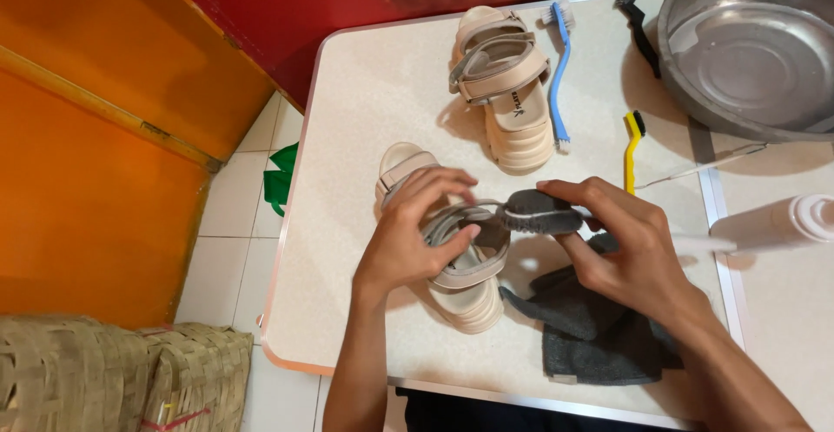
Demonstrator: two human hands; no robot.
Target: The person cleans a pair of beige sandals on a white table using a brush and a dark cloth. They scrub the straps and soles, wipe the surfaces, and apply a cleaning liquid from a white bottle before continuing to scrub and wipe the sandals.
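1. Left hand (408,245): its grip is closed over the grey-trimmed straps of the near beige chunky-soled sandal (452,258), which lies on the pale laminate bench (365,93). Should that hold loosen while the strap is rubbed, I judge the sandal could skid toward the bench's left edge.
2. Right hand (630,249): fingers pinch a fold of dark grey cloth (539,213) against the strap; the rest of the cloth (599,332) trails near the front edge and might drag off.
3. Count, left to right: two woven baskets (122,375) on the floor, two sandals (the second (508,84) further back), one blue toothbrush (560,76), one yellow brush (632,145), one black brush (638,23), one metal basin (751,49), one white bottle (782,223).
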